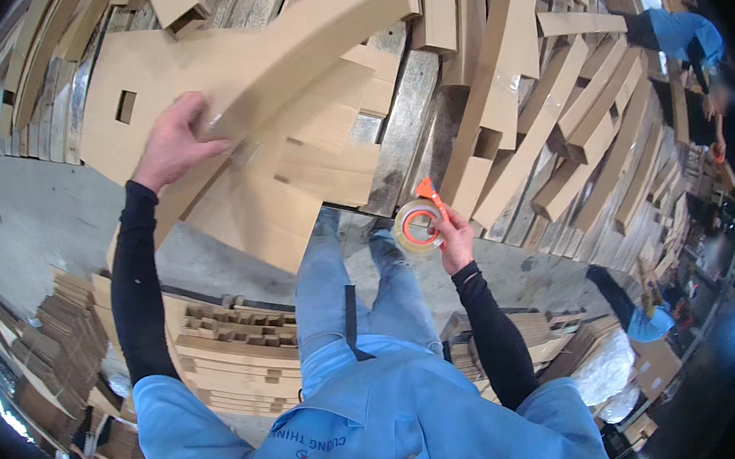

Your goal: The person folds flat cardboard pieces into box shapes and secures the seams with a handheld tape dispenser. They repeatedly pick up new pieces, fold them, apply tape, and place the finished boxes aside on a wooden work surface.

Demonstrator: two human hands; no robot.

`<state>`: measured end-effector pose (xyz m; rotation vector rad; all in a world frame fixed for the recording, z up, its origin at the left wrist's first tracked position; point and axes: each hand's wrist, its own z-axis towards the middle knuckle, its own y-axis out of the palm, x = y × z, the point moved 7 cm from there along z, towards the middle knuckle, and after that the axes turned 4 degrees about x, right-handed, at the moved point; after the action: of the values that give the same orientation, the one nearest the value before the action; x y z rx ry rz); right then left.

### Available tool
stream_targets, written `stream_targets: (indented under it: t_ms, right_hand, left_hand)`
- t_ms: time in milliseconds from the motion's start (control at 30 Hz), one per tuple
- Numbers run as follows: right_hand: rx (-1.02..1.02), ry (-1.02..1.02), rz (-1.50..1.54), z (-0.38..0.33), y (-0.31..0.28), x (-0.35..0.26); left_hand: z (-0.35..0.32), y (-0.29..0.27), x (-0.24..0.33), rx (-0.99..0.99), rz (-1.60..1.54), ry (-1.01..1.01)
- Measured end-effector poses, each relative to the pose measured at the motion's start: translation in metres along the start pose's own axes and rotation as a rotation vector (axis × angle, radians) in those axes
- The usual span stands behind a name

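A long, narrow cardboard box (316,42) slants across the work area in front of me, with clear tape glinting near its middle. My left hand (176,143) is closed on the side of this box, thumb pointing right; part of the grip is hidden. In my right hand (456,237) is an orange tape dispenser (428,193) with a roll of clear tape, held by its handle in front of my legs. Beneath the box lies a flat cardboard sheet (152,60) with a small square cutout, and more flat cardboard pieces (327,167) overlap beside it.
Wooden pallets (409,103) carry many long cardboard boxes (541,118) to the right. Stacked cardboard (239,354) stands behind me, left of my legs. A co-worker in blue (687,31) is at the far right; another person (651,323) is lower right, near wrapped plastic (605,366).
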<state>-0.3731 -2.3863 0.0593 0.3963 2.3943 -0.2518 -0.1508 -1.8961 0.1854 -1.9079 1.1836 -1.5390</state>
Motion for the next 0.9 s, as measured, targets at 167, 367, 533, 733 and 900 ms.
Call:
stream_targets:
  t_ms: [167, 367, 533, 733, 900]
  right_hand:
    - [-0.061, -0.077, 0.130, 0.020, 0.049, -0.023]
    - [0.375, -0.875, -0.626, 0.049, 0.106, -0.107]
    - [-0.083, -0.840, -0.450, -0.004, 0.206, -0.114]
    - [-0.256, -0.734, -0.021, -0.034, 0.224, -0.158]
    - [-0.246, -0.989, -0.555, -0.054, 0.248, -0.169]
  left_hand:
    - [0.007, 0.012, 0.005, 0.080, -0.093, 0.013]
    - [0.062, 0.094, 0.009, -0.048, -0.408, -0.145]
    - [0.075, 0.133, 0.040, -0.145, -1.186, -0.277]
    - [0.041, 0.125, 0.069, -0.166, -1.346, -0.203]
    - [0.014, 0.126, 0.103, -0.009, -1.493, -0.252]
